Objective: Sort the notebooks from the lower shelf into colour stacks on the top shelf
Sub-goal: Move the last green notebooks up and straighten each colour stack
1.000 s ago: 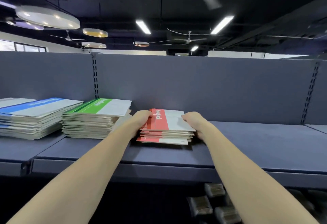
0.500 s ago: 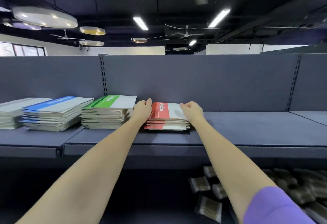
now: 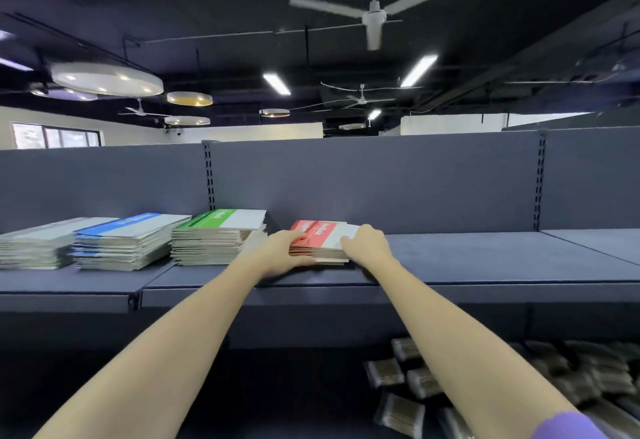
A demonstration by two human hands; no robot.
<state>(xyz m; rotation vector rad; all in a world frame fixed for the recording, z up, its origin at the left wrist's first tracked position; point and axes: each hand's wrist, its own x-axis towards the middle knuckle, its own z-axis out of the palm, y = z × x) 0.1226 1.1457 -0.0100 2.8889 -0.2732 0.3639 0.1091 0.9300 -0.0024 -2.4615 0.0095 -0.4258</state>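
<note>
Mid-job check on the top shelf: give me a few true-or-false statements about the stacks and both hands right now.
1. Both hands are on the red stack. True: the left hand and the right hand touch it on either side.
2. The red stack is the tallest. False: the green stack and the blue stack are taller.
3. The green stack sits between the blue and red stacks. True.
4. The red stack lies left of the blue one. False: it is furthest right.
5. The right hand holds a notebook in the air. False: it rests on the stack on the top shelf.
</note>
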